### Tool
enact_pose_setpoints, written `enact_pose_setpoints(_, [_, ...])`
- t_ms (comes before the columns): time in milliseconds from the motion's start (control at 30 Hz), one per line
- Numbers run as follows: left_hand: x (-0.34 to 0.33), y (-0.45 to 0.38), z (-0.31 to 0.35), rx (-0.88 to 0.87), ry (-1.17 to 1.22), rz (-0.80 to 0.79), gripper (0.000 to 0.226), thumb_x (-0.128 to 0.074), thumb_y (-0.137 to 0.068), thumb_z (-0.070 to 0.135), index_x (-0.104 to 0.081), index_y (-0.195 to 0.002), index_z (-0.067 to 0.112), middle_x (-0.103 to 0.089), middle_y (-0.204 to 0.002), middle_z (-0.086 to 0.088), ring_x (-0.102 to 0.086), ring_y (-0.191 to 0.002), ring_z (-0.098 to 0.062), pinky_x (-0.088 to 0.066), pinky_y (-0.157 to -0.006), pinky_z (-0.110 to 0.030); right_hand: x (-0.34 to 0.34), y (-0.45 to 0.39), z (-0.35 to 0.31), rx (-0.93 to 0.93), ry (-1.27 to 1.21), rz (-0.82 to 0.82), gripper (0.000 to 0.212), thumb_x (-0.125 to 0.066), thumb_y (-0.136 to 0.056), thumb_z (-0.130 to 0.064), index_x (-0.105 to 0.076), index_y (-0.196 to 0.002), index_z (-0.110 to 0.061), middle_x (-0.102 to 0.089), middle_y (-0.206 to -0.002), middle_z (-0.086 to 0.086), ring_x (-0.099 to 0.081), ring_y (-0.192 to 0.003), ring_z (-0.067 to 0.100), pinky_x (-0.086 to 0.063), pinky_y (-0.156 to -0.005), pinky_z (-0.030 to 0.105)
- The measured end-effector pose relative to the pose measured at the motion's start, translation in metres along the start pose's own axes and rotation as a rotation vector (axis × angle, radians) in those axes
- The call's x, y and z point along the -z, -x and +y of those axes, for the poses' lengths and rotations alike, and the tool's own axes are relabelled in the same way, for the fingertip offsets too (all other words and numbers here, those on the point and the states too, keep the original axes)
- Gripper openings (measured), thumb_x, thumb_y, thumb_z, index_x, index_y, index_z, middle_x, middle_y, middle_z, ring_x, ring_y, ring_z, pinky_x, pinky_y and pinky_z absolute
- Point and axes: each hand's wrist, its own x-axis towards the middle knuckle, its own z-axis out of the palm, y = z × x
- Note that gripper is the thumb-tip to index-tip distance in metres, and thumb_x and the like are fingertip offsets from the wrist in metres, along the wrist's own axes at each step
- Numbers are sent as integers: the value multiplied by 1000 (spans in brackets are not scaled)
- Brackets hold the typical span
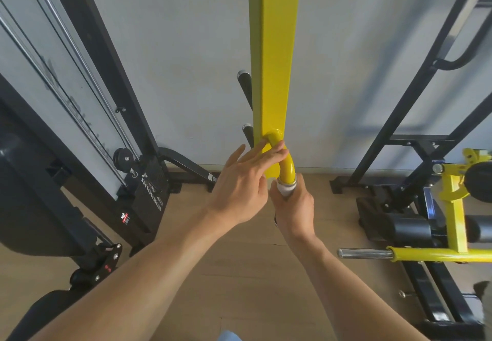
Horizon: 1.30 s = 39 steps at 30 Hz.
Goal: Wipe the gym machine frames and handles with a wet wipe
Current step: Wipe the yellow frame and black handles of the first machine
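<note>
Right hand point(294, 208) closed around white wet wipe point(286, 189), wrapped on grip just below curved yellow handle point(285, 163). Left hand point(242, 180) open, fingers spread, fingertips resting on handle where it joins yellow upright post point(274, 47). Black cable machine point(111, 101) at left, wood floor point(239, 274) below.

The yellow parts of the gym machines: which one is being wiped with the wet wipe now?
The curved yellow handle on the central yellow post. The right hand grips the white wet wipe around its lower end; the yellow frame at right is untouched.
</note>
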Motion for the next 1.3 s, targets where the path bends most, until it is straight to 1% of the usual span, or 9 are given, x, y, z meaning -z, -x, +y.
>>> enact_pose_setpoints(133, [0, -1, 1, 1, 0, 2, 71, -54, -88, -6, -45, -149, 28, -34, -156, 21, -31, -150, -7, -21, -125, -42, -1, 5, 18, -15, 33, -36, 12, -67, -90, -26, -55, -88, -26, -62, -65, -3, -54, -58, 20, -43, -51, 26])
enact_pose_setpoints(300, [-2, -1, 1, 0, 3, -7, 72, -52, -87, -6, -45, -149, 28, -36, -158, 18, -29, -150, -6, -22, -125, -44, 0, -5, 3, 17, -60, 13, 17, -63, -89, -36, -51, -81, -28, -60, -61, 3, -56, -52, 31, -47, -47, 37])
enact_pose_setpoints(467, [-1, 0, 3, -10, -54, -19, 74, -54, -87, -5, -40, -152, 29, -32, -159, 19, -26, -152, -7, -20, -125, -47, 0, 10, 41, -89, 144, -128, 25, -63, -90, -46, -51, -83, -25, -62, -64, -2, -56, -61, 23, -43, -52, 33])
enact_pose_setpoints(667, [-2, 3, 7, -4, -43, -33, 63, -54, -96, 9, -36, -154, 28, -28, -162, 17, -23, -153, -9, -19, -125, -48, 11, -6, 6, 79, 19, -36, 22, -61, -90, -47, -52, -87, -27, -62, -70, -2, -57, -64, 21, -46, -57, 36])
enact_pose_setpoints(833, [-4, 5, 10, 34, 5, -39, 62, -55, -97, 9, -36, -154, 27, -25, -163, 19, -21, -153, -8, -15, -126, -46, 9, 23, 60, 0, 331, -316, 33, -55, -98, -40, -50, -117, -13, -61, -83, -10, -63, -78, 20, -34, -52, 22])
enact_pose_setpoints(1033, [-11, 17, 12, 84, 37, -11, 71, -55, -97, 7, -27, -158, 28, -15, -162, 21, -14, -155, -11, -13, -126, -47, 18, 17, 64, -247, 682, -845, 15, -55, -94, -18, -64, -103, -11, -66, -98, 7, -66, -95, 30, -45, -70, 28])
enact_pose_setpoints(1133, [-10, 18, 8, 133, 185, -43, 63, -50, -100, 14, -28, -157, 29, -19, -165, 17, -13, -156, -12, -12, -126, -45, 3, 33, 38, -274, 356, -813, 9, -51, -96, -22, -56, -94, -15, -58, -84, 3, -55, -76, 21, -43, -64, 31])
enact_pose_setpoints(1200, [0, 15, 7, 168, 322, -89, 56, -47, -102, 22, -32, -156, 30, -23, -165, 17, -12, -155, -6, -8, -126, -40, -10, 39, 10, -239, 125, -729, 27, -54, -91, -29, -58, -79, -5, -61, -66, 5, -51, -59, 16, -44, -55, 34])
enact_pose_setpoints(1300, [20, 15, -4, 212, 534, -111, 46, -50, -105, 20, -45, -150, 24, -35, -161, 14, -22, -150, 4, -17, -125, -29, -24, 41, -26, -269, -25, -503, 32, -68, -86, -28, -58, -59, -15, -50, -46, -7, -37, -43, 7, -31, -42, 19])
